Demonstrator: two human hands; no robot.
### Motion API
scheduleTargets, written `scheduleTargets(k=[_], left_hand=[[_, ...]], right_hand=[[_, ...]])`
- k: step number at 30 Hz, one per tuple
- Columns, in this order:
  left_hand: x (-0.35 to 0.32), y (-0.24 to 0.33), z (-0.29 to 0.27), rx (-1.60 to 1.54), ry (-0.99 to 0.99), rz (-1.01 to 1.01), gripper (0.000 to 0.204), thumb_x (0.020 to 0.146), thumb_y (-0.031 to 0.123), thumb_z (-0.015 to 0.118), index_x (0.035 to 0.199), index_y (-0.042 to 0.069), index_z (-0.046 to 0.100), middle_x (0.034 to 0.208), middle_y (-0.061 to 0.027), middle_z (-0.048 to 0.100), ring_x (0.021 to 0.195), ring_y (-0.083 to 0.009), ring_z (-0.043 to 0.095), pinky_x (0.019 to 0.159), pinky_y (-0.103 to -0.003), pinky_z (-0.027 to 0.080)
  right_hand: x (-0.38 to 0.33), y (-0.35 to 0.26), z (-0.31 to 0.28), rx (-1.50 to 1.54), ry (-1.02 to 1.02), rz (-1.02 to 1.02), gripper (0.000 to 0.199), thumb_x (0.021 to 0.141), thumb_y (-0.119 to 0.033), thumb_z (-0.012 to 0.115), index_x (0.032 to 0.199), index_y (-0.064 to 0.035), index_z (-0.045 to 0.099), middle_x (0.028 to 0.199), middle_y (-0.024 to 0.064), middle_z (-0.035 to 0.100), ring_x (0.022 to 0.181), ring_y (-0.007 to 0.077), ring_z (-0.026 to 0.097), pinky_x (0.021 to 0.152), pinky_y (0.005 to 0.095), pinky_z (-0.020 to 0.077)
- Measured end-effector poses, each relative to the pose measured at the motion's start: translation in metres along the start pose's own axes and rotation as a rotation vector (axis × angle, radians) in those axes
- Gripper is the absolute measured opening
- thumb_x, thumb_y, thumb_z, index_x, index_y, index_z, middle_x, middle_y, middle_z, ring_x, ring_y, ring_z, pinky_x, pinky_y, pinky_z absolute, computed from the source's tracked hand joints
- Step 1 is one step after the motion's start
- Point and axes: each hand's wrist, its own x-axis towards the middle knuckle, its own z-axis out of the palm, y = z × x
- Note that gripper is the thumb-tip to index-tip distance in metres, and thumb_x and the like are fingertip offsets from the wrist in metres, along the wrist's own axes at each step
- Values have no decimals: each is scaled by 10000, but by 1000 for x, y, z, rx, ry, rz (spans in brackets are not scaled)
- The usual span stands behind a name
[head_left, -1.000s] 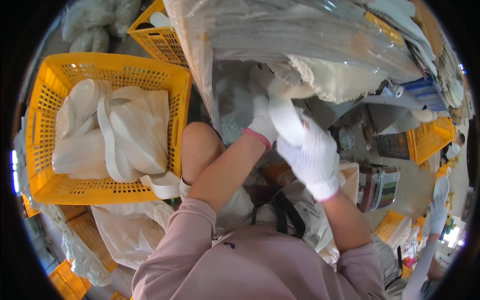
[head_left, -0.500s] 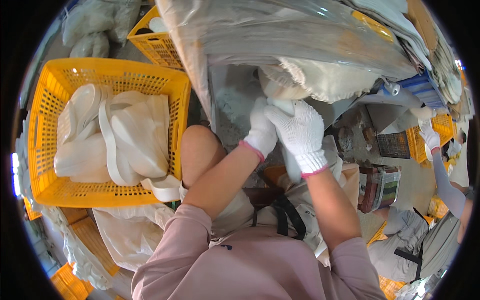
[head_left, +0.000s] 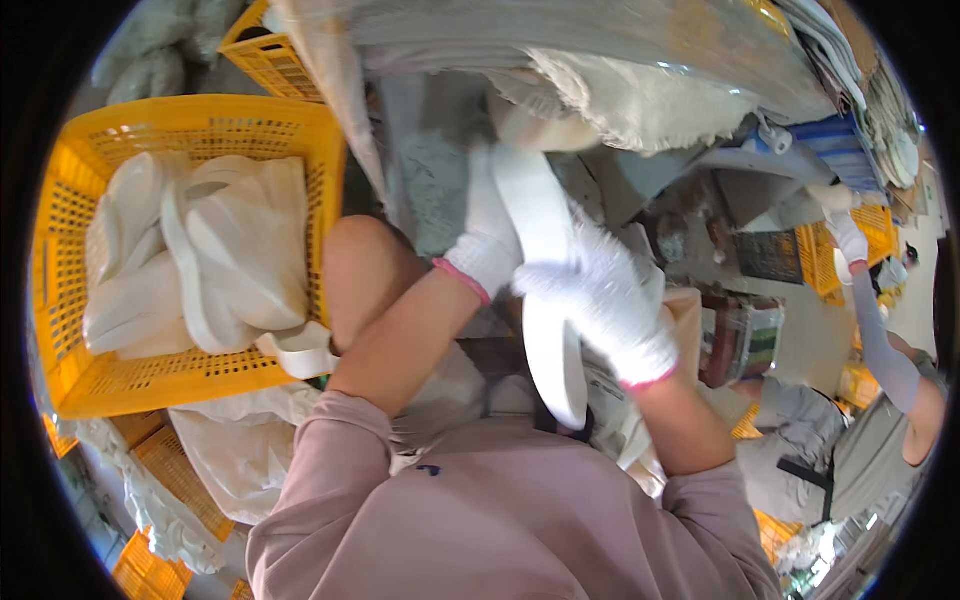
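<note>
The long white foam shoe sole (head_left: 545, 270) now stands lengthwise over the lap, right of the yellow slatted plastic crate (head_left: 60, 250); a second ago it sat higher. Right gloved hand (head_left: 600, 300) clasps its middle, left gloved hand (head_left: 485, 245) grips its upper edge, apparently for inspection.

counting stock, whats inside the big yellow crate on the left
The yellow crate holds a pile of white shoe soles, one hanging over its near rim. Anything beneath the pile is covered.

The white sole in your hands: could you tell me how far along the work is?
Done, seemingly: white soles piled in the yellow basket. In hand: a white sole, gripped by the left hand and right hand. What remains cannot be told.
</note>
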Motion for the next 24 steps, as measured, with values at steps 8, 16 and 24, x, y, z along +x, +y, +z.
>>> scheduleTargets(k=[8, 16, 24], left_hand=[[37, -4, -10, 61, 122, 285, 1018, 905, 978, 308, 1246, 83, 654, 1072, -141, 713, 905, -365, 667, 811, -561, 561], [79, 4, -55, -757, -252, -170, 739, 978, 770, 446, 1370, 169, 625, 1369, -125, 642, 1182, -297, 610, 1085, -468, 489], [33, -24, -8, 18, -68, 123, 1010, 959, 842, 394, 1472, -17, 527, 1255, -287, 646, 1141, -460, 639, 1066, -609, 515]], right_hand=[[-14, 19, 0, -1332, 149, -428, 306, 836, -176, 695, 1116, -61, 653, 848, 196, 664, 809, 441, 677, 722, 535, 560], [33, -12, -24, -1023, 49, -320, 268, 813, -252, 723, 1001, -62, 725, 907, 229, 723, 871, 477, 676, 746, 531, 553], [-7, -21, -11, -1457, -35, -340, 337, 831, -206, 686, 1124, -40, 681, 786, 182, 674, 721, 410, 690, 648, 515, 554]])
